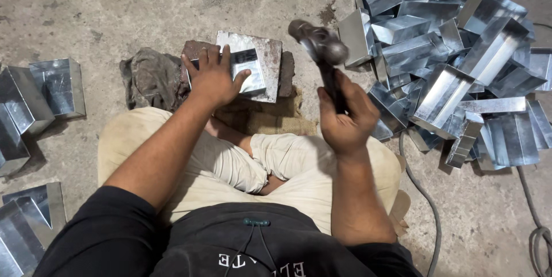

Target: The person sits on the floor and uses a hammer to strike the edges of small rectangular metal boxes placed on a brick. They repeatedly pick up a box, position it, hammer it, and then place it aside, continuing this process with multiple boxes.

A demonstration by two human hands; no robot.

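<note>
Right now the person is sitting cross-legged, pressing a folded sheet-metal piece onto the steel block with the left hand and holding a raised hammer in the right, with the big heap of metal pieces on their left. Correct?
Not quite. The head view shows the big heap of metal pieces on the person's right, beside the right hand with the hammer. The left hand does press the folded piece onto the steel block.

Single head cam, worn by seated person, looks steeply down over chest and crossed legs to concrete floor (144,7). Close range: forearms fill centre, left hand (213,79) and right hand (345,119) at mid-frame. Wide-angle; pile of metal pieces (448,58) at upper right edge. Only one view, nothing shared w/ another.
</note>
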